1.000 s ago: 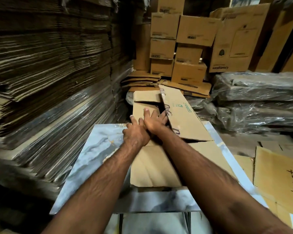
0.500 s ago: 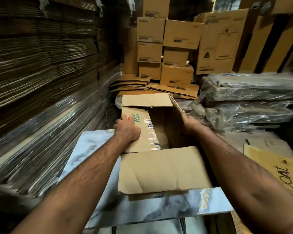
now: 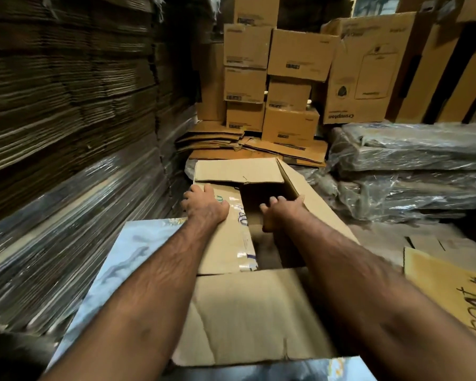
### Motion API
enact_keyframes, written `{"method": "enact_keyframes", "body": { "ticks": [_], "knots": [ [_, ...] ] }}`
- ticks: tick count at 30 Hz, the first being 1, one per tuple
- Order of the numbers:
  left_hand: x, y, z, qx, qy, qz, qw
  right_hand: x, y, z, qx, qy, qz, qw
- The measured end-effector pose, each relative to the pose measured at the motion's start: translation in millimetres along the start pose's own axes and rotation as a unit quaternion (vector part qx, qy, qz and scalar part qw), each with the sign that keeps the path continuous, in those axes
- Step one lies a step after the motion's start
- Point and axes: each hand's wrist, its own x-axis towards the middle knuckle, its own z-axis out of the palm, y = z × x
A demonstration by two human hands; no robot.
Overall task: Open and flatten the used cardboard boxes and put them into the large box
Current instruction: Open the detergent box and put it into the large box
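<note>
Cramped cardboard store: tall stacks of flattened sheets [image 3: 66, 105] walling the left, sealed cartons [image 3: 291, 125] piled at the back over a low heap of flattened boxes [image 3: 217, 141], plastic-wrapped bundles [image 3: 410, 166] along the right, a loose sheet lettered "boat" [image 3: 451, 292] at the lower right. In the middle, a marbled blue-grey bench [image 3: 138, 248] carrying the used cardboard box [image 3: 259, 312], set square to the body with its open top upward, probably so that both arms can reach opposite sides at once. Near flap folded out toward the body and far flap [image 3: 237, 170] tipped away, leaving the dark hollow exposed. Left hand [image 3: 204, 206] palm down on the taped left flap [image 3: 226, 243], fingers curled over its far outer edge, seemingly pinning that side down and outward. Right hand [image 3: 283, 209] hooked on the edge of the right flap [image 3: 313, 204], fingers bent over the rim and thumb on the inner face, a hold suited to levering the flap away from the hollow. Both grips placed near the far corners, likely for leverage in spreading the top before collapsing the walls. Box opened at the top but not yet flattened, by the look of it, so the work seems at an early stage. No telling from here which container is the large box meant to receive it.
</note>
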Motion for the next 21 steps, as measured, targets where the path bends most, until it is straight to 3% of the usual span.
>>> {"method": "enact_keyframes", "body": {
  "ticks": [6,12,15,21],
  "knots": [
    [35,8,6,-0.023,0.002,-0.042,0.999,62,1,5,0.036,0.007,-0.008,0.999],
    [56,9,17,-0.008,-0.022,-0.054,0.998,119,14,-28,0.106,0.129,-0.055,0.984],
    [52,10,23,0.023,0.009,-0.047,0.999,151,30,-59,0.093,0.216,-0.067,0.970],
    [52,7,29,0.049,0.016,-0.042,0.998,198,62,-59,0.089,0.097,-0.051,0.990]
  ]
}}
